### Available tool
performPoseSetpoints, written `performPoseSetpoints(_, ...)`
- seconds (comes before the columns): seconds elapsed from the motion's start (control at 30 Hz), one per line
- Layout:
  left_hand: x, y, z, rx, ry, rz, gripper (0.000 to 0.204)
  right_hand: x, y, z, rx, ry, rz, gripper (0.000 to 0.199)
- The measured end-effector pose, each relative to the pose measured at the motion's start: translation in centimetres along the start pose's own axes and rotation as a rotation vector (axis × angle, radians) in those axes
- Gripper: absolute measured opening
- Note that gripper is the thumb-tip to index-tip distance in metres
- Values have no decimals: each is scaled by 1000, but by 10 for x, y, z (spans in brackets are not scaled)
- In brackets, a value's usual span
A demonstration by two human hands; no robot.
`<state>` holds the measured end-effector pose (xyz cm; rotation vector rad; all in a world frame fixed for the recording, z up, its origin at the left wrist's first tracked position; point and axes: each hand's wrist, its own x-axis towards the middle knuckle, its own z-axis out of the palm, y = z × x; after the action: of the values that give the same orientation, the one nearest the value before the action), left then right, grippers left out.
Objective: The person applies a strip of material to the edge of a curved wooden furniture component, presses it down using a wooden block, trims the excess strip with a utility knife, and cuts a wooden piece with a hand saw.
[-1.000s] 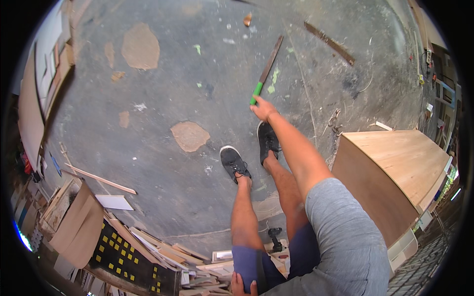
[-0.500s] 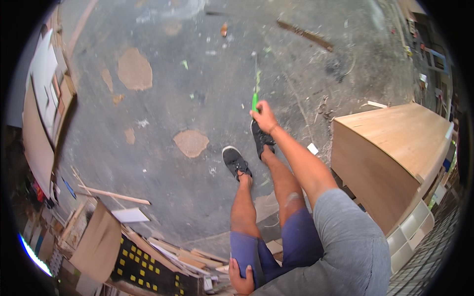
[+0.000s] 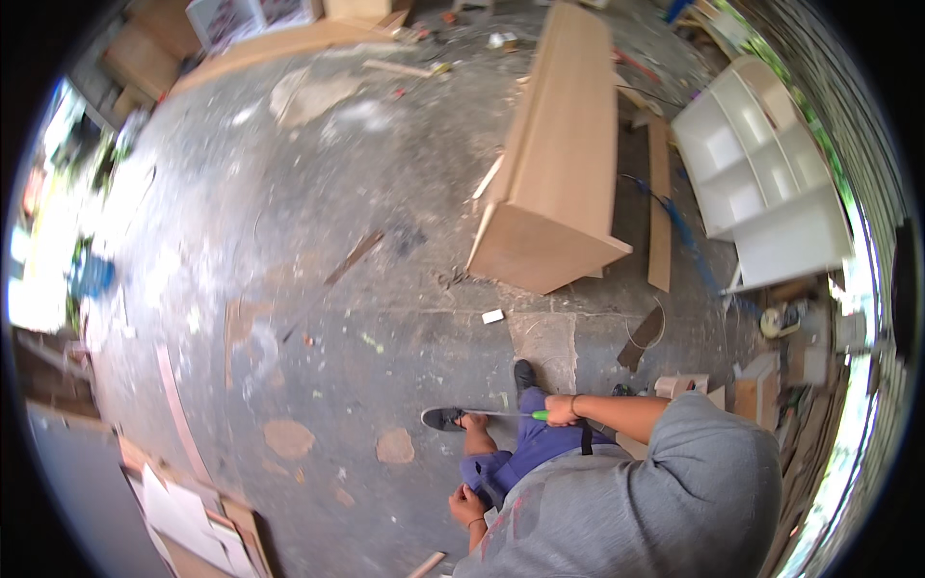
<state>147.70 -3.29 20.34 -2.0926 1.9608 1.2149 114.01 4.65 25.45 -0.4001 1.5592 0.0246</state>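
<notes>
My right hand (image 3: 561,410) is closed round the green handle of a screwdriver (image 3: 541,415). Its long thin metal shaft points left, across my lower legs, toward a dark shoe (image 3: 443,418). Down by my left thigh, my left hand (image 3: 466,505) has its fingers curled in, and nothing shows in it. Blue shorts (image 3: 549,438) and a grey shirt sleeve lie close to both hands.
A large wooden cabinet (image 3: 568,144) stands ahead, with a white shelf unit (image 3: 761,159) to its right. Boards and white sheets (image 3: 188,511) lean at the lower left. A wood strip (image 3: 355,256) and a small white block (image 3: 493,316) lie on the stained floor.
My view has swung to the right, bringing the cabinet and shelf unit further in. The screwdriver has gone from pointing ahead to lying sideways, nearer my body. My left hand's fingers have curled.
</notes>
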Motion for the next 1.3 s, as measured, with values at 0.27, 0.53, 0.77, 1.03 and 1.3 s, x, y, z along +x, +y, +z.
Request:
performPoseSetpoints(0.27, 3, 34, 58, 217, -276, 500, 22, -81, 233, 78, 242, 636, 140, 51)
performPoseSetpoints(0.53, -96, 159, 136, 406, -307, 682, 39, -160, 389, 113, 534, 932, 95, 45)
performPoseSetpoints(0.77, -158, 273, 205, 313, -414, 802, 26, -229, 473, 65, 999, 696, -9, 30)
performPoseSetpoints(1.03, -213, 383, 309, -499, -979, -40, 32, -320, 482, -47, 731, 673, -326, 25)
performPoseSetpoints(1.3, -204, 460, 421, -1073, -869, -577, 33, -344, 458, -222, 345, 680, -358, 26)
